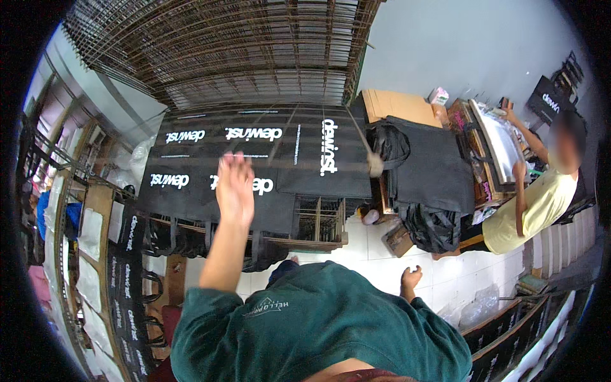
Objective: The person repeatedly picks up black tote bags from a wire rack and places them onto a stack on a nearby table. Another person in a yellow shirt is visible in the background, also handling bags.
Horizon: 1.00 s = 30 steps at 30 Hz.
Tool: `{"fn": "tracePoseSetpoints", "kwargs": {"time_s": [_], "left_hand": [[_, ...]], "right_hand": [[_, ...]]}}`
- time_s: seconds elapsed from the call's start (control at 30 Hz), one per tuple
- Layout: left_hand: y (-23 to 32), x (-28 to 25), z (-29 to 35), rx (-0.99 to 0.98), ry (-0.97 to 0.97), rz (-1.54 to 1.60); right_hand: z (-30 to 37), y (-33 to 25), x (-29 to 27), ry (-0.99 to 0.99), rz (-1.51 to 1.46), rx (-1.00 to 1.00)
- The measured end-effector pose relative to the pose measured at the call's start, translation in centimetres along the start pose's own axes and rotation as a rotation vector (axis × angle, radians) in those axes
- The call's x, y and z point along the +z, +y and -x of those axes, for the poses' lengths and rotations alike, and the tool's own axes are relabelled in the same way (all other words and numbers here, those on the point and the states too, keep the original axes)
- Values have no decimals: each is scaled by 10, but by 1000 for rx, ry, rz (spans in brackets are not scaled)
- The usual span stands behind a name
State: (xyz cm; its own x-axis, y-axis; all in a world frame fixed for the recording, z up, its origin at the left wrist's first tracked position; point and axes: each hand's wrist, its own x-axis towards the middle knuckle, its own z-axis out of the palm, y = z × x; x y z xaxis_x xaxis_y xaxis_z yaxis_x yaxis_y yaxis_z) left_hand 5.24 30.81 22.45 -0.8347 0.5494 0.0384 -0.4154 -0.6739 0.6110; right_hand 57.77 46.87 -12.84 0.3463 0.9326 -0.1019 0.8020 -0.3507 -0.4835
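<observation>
My left hand is raised in front of the drying rack, over the black bags with white print that lie flat on it. Its fingers are stretched out, slightly smeared, and nothing shows in them. Faint blurred bars of a wire shelf cross above the bags; whether the hand touches them I cannot tell. Low at my right side hangs my right hand, its fingers loosely bent and apart, holding nothing I can see.
Raised wire shelves fill the top. To the right, plain black bags are piled beside cardboard. A co-worker in a yellow shirt handles a printing frame there. More printed bags line the left, over white floor tiles.
</observation>
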Motion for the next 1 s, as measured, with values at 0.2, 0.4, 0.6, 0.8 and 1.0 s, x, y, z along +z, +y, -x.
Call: {"fn": "tracePoseSetpoints", "kwargs": {"time_s": [0.2,0.4,0.6,0.8,1.0], "left_hand": [[-84,-151,91,-443,713,-78],[-133,-194,87,-506,791,-117],[-130,-168,127,-429,692,-305],[-141,-199,212,-510,386,-846],[-161,-354,298,-589,-12,-1851]], "right_hand": [[-32,-22,-10,-145,76,-120],[-69,-70,16,-158,-70,-484],[-68,-72,32,-230,-86,-614],[-73,-22,34,-1006,265,-47],[-45,2,24,-953,622,-771]]}}
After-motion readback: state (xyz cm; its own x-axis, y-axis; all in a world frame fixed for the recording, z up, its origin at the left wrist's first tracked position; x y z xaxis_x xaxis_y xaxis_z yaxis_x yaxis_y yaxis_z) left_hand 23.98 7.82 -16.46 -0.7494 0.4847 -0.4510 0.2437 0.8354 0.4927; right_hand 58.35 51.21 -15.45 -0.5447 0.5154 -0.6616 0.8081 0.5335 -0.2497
